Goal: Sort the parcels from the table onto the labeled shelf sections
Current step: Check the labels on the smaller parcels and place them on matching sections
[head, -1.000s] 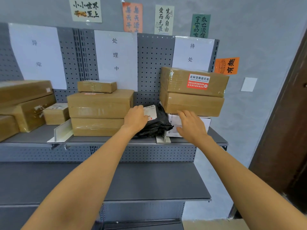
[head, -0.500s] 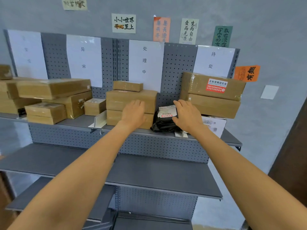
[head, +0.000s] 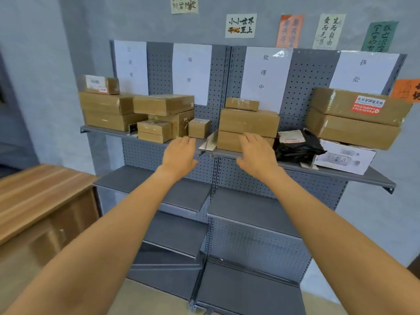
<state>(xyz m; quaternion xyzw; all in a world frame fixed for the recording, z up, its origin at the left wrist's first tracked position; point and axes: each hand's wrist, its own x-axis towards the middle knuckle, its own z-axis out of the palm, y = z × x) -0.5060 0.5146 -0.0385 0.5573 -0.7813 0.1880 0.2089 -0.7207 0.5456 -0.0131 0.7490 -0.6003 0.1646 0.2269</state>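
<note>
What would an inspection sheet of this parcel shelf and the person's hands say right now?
Surface: grey metal top shelf with a pegboard back, carrying all the parcels; lower shelves bare where seen.
Job's things: brown cardboard boxes stacked under four white paper labels; centre stack has three boxes; a black plastic bag parcel lies to its right, beside a white box under two large boxes.
Clutter: a pale divider tilted at the shelf edge.
Hands: left hand and right hand both empty, fingers relaxed, in front of the shelf.
Cables: nothing seen.
Surroundings: grey wall with small posters; wooden table at left.
</note>
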